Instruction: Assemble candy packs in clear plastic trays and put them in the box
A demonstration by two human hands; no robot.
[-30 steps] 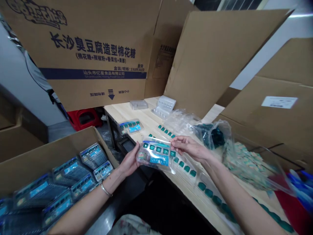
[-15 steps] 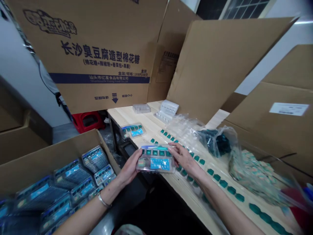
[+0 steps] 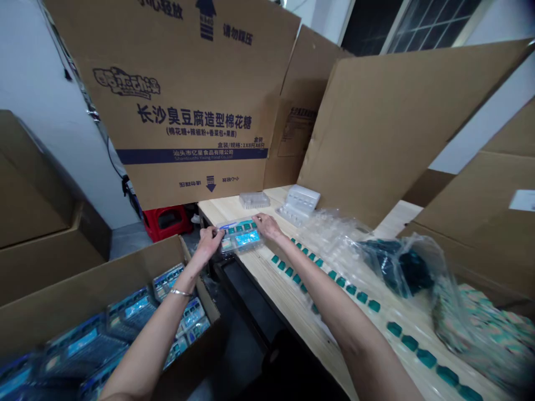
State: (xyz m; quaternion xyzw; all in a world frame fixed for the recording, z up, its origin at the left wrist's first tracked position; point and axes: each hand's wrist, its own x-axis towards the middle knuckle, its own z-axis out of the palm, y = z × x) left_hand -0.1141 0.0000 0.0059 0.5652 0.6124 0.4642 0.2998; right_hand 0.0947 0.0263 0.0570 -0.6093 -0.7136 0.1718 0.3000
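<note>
A clear plastic blister pack (image 3: 247, 238) lies between my two hands at the far left corner of the table. Inside it show a row of green pieces, a blue sachet and a small pale item. The fingers of my left hand (image 3: 208, 244) grip its left end, and my right hand (image 3: 268, 227) is closed on the upper right corner. Whether another pack lies directly beneath it, I cannot tell. Rows of green pieces (image 3: 340, 282) in clear trays run along the wooden table (image 3: 267, 278) under my right forearm.
An open carton (image 3: 125, 273) of similar packs stands at lower left. Clear empty trays (image 3: 298, 203) lie at the table's back, below large cardboard sheets (image 3: 200, 83). On the right are a bag of dark green pieces (image 3: 397, 267) and bagged sachets (image 3: 480, 317). A red stool (image 3: 167, 221) sits behind.
Both hands have carried the blister pack away from me to the table's far left corner, where another pack lay before. The camera view has shifted slightly.
</note>
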